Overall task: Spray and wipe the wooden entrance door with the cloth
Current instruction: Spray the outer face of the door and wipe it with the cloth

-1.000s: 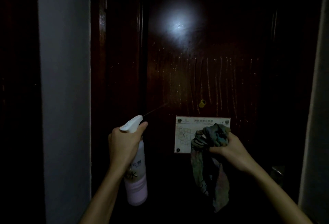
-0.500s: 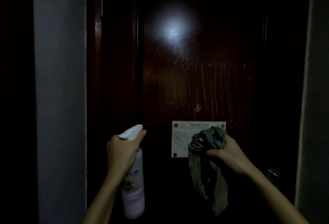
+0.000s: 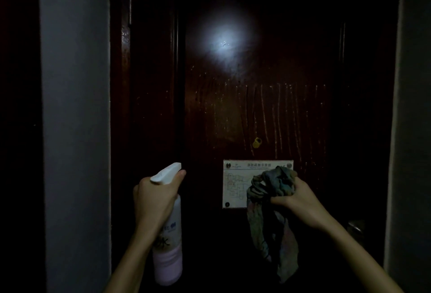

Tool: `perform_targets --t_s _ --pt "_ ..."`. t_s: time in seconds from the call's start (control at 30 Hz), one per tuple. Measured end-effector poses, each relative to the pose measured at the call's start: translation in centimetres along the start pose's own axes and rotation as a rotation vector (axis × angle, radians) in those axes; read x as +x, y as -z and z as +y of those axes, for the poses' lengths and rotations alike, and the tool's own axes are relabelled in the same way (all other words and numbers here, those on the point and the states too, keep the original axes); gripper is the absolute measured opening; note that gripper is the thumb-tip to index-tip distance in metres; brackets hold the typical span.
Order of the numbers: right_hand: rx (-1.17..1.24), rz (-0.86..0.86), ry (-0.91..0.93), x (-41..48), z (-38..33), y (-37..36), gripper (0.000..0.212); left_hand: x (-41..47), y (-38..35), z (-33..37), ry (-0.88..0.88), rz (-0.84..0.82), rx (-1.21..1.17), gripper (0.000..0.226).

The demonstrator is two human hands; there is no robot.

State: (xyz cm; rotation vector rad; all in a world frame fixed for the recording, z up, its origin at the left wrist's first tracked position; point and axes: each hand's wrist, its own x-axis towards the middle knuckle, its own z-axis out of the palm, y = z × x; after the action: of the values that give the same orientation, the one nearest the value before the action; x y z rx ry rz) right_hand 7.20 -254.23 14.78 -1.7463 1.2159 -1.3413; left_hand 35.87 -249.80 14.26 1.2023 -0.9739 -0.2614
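Dark wood fills the middle of the frame: the wooden entrance door [image 3: 256, 106] stands before you, closed, with a bright round glare of light in its upper centre. Thin wet streaks run down the panel below this glare, and a small yellow piece [image 3: 257, 142] sits among them. Under it a white plan sign [image 3: 235, 183] is fixed on the door. A pale wall [image 3: 74, 129] takes the left side of the frame, and another pale wall edge [image 3: 396, 152] the right side. At the lower right, a metal door handle [image 3: 355, 227] is hardly visible in the dark.

Your left hand [image 3: 155, 199] is closed around the neck of the spray bottle [image 3: 169, 241], at lower centre-left, with a finger on the trigger under the white nozzle, which points toward the door. The bottle stands upright, its lower part pink.

Your right hand [image 3: 300, 201] is closed on the cloth [image 3: 272, 211], at lower centre-right. The bunched top of the cloth covers the right part of the sign, and the rest hangs down loosely. Whether the cloth touches the door, you cannot tell.
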Motion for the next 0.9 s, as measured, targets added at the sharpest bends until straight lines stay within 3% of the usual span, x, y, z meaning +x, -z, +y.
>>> perform_targets --t_s 0.07,0.2,0.37,0.5,0.63,0.77,0.9 --pt "0.002 0.001 0.002 0.0 0.0 0.0 0.046 0.2 0.3 0.2 0.008 -0.025 -0.036 0.019" --pt "0.014 -0.01 -0.006 -0.1 0.0 -0.2 0.046 0.4 0.7 0.6 -0.013 -0.092 -0.156 0.038" --pt "0.03 -0.012 -0.003 -0.2 -0.2 -0.5 0.045 1.2 1.0 0.7 -0.009 -0.052 -0.209 0.013" --pt "0.031 -0.01 0.006 -0.1 -0.6 -0.5 0.046 0.9 0.9 0.9 -0.059 0.02 -0.138 0.031" --pt "0.049 -0.007 0.002 0.2 -0.7 -0.2 0.047 0.3 1.0 0.7 -0.076 0.041 -0.141 0.01" --pt "0.05 0.0 0.016 0.7 -0.9 0.1 0.046 0.6 1.1 0.3 -0.005 0.024 -0.193 0.023" --pt "0.054 0.007 0.025 1.3 -1.1 -0.1 0.046 0.8 1.0 0.6 0.003 -0.069 -0.225 0.009"
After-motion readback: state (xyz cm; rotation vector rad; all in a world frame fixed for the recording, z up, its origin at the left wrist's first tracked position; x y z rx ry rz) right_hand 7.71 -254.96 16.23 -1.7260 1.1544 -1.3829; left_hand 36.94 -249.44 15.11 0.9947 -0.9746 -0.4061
